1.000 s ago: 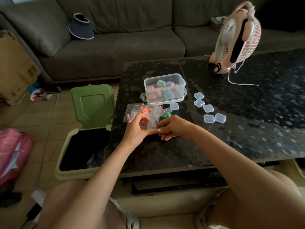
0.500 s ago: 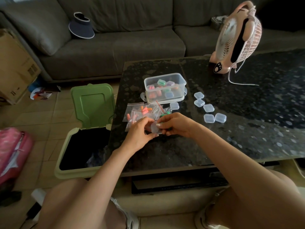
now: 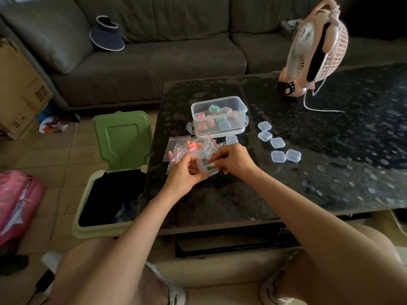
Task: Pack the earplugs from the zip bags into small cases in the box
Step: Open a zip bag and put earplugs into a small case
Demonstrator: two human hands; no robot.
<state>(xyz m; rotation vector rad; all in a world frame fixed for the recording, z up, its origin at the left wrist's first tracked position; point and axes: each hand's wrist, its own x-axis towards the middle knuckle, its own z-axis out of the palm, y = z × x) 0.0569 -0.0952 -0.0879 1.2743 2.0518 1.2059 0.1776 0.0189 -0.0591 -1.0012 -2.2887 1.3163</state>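
My left hand point(image 3: 184, 172) holds a small clear case point(image 3: 203, 167) above the dark table. My right hand point(image 3: 231, 158) pinches a green earplug point(image 3: 209, 166) at the case's opening. Just behind my hands lies a heap of zip bags point(image 3: 187, 147) with orange and pink earplugs inside. A clear plastic box point(image 3: 220, 116) farther back holds several filled cases. Several empty small cases point(image 3: 277, 143) lie in a loose row to the right, and one more small case point(image 3: 231, 139) sits by the box.
A pink desk fan point(image 3: 317, 49) with its white cord stands at the back right of the table point(image 3: 330, 172). An open green bin point(image 3: 110, 194) sits on the floor against the table's left edge. A grey sofa point(image 3: 154, 51) runs behind.
My hands have lifted slightly away from the bags, and the small case now sits turned up in my left hand with the green earplug at it.
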